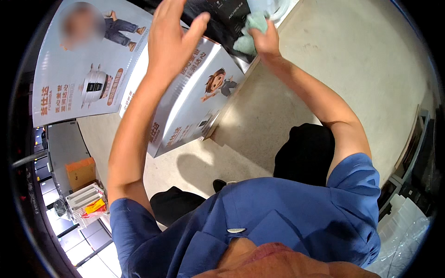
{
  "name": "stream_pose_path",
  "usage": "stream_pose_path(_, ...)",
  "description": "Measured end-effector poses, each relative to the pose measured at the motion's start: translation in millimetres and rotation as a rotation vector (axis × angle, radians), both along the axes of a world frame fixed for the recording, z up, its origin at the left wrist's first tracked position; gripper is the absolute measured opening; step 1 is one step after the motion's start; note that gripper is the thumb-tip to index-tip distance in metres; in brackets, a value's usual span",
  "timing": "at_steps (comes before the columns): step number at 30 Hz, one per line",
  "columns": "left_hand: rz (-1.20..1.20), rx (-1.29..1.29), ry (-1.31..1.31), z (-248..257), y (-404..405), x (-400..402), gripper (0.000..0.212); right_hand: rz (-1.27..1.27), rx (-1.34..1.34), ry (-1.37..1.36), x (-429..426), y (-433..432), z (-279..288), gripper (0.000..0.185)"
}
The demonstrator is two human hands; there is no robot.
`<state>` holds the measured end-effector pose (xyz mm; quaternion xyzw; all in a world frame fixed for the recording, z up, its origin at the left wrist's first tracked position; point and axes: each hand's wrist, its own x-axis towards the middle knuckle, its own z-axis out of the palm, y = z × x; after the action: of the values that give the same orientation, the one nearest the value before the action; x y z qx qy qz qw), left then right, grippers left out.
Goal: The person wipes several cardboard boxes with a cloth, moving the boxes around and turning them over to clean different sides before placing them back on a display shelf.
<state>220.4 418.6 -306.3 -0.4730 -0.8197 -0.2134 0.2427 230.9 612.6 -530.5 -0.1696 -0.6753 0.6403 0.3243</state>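
Note:
My right hand (267,40) grips a pale green cloth (256,23) at the top, beside a black printed box (226,17). The cloth hangs out of both sides of the fist and lies against the box's edge. My left hand (172,41), holding nothing, is spread above a light grey printed carton (198,93) with a cartoon figure on it. Whether its palm touches anything I cannot tell. A larger printed carton (94,69), showing an electric steamer pot, stands to the left of that arm.
A white plastic item (278,8) is at the top, by the black box. On the left, a grey surface (64,139) holds an orange-brown box (81,172) and a white rack (87,199) with colourful packets. Clear plastic wrapping (399,236) lies at lower right.

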Motion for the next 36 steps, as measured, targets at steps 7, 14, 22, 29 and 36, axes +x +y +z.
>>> stream_pose_path(7,-0.022,-0.135,0.169,5,63,-58,0.058,0.063,0.543,0.286,-7,18,38,0.073)
stream_pose_path(14,-0.031,-0.144,0.013,5,55,-46,0.052,0.397,0.482,-0.114,-9,59,-115,0.058)
stream_pose_path(22,-0.050,-0.125,-0.008,3,17,-40,0.054,0.278,0.451,0.094,-3,22,-58,0.057)
stream_pose_path(29,-0.014,-0.044,0.069,-4,61,-56,0.051,0.022,0.800,0.078,4,-4,7,0.084)
stream_pose_path(36,0.009,-0.067,0.081,-1,63,-51,0.052,-0.066,0.809,0.076,-15,-2,-4,0.080)
